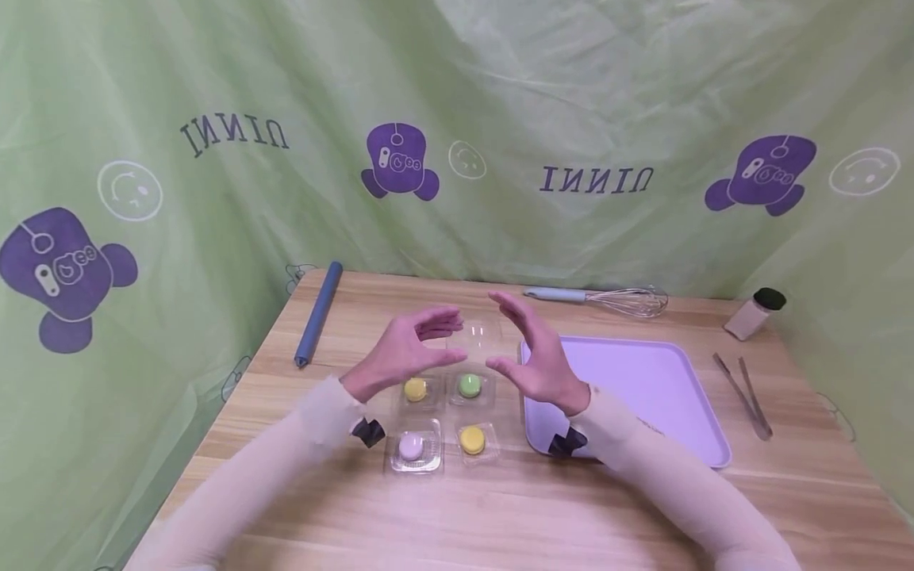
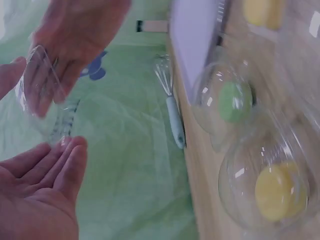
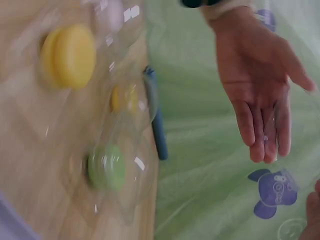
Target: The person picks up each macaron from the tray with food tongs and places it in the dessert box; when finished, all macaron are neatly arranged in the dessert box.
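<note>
Above the table a clear plastic box (image 1: 477, 339) is held between both hands; its outline is faint. My left hand (image 1: 407, 345) grips its left side, thumb below and fingers above. On the other side my right hand (image 1: 539, 357) holds it with spread thumb and fingers, though the exact contact is hard to see. Below the hands, clear boxes hold a green macaron (image 1: 470, 386) and a yellow macaron (image 1: 415, 389). Nearer the front, another yellow macaron (image 1: 472, 440) and a lilac macaron (image 1: 410, 446) also sit in clear packaging.
A lilac tray (image 1: 628, 381) lies under and beyond the right forearm. Tongs (image 1: 746, 400) and a dark-lidded jar (image 1: 755, 313) are farther right. A whisk (image 1: 600, 297) lies along the back edge, and a blue rolled stick (image 1: 318, 316) at the left. Green curtain (image 1: 500, 230) surrounds the table.
</note>
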Demonstrator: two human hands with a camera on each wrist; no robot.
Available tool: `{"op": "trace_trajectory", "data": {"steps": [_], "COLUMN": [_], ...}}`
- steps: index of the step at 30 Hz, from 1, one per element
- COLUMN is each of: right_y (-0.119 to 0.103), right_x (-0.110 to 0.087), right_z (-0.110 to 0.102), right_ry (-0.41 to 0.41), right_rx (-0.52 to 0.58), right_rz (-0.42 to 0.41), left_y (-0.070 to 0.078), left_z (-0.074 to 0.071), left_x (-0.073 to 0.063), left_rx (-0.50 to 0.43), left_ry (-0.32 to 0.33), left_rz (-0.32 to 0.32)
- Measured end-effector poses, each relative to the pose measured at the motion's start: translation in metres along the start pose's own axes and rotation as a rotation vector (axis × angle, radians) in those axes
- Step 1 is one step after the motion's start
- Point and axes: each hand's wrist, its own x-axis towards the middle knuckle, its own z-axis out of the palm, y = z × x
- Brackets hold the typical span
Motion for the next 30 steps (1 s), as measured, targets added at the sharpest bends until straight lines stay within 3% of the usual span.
{"op": "trace_trajectory", "data": {"steps": [3,6,9,12,14,20,26,30], "right_y": [-0.005,-0.008,-0.010,-0.012,-0.012,-0.009,-0.007,-0.007], "right_x": [-0.001,-0.005,-0.014,-0.026,-0.035,-0.064,-0.080,-0.085], "right_z": [-0.004,-0.008,-0.010,-0.011,-0.010,-0.004,0.004,0.008], "right_ry": [-0.004,-0.056,-0.130,-0.189,-0.227,-0.338,-0.448,-0.492], "right_rx": [0.197,0.232,0.174,0.154,0.162,0.117,-0.063,-0.129], "right_rz": [0.146,0.199,0.186,0.200,0.226,0.311,0.290,0.266], "left_y": [0.004,0.004,0.001,-0.004,-0.007,-0.016,-0.018,-0.019], "left_z": [0.008,0.014,0.019,0.026,0.032,0.050,0.062,0.067], "left_x": [-0.007,-0.013,-0.021,-0.031,-0.038,-0.057,-0.067,-0.068], "left_rx": [0.167,0.314,0.411,0.471,0.496,0.645,0.756,0.785], "left_ry": [0.059,0.102,0.113,0.102,0.092,0.040,-0.088,-0.172], "left_rz": [0.188,0.347,0.441,0.478,0.466,0.341,0.185,0.116]}}
